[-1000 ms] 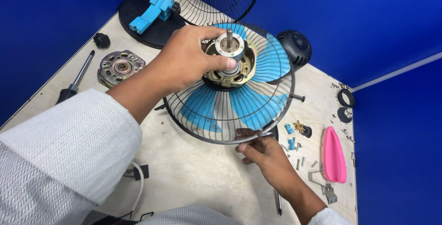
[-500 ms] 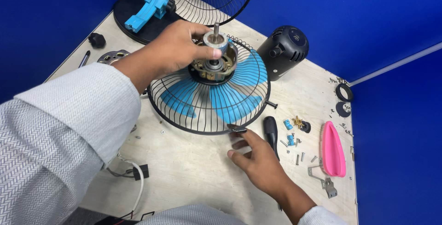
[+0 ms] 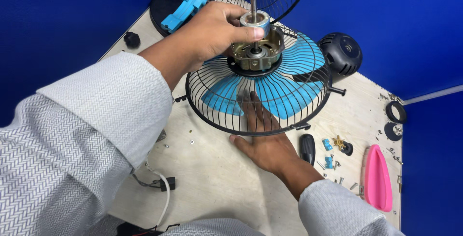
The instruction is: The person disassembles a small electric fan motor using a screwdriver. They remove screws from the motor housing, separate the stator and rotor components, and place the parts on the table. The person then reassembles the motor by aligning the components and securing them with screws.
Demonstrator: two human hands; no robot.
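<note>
The left hand [image 3: 212, 33] pinches the silver motor's shaft collar [image 3: 254, 20] above the black wire fan guard [image 3: 217, 115], while the right hand [image 3: 263, 142], fingers spread, reaches beneath its six o'clock rim.

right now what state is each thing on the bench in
left hand: closed around the motor rotor
motor rotor: upright, shaft up, held over the housing
wire fan guard: raised, blue blades beneath
right hand: flat, fingers under the guard
pink tool: lying flat
</note>
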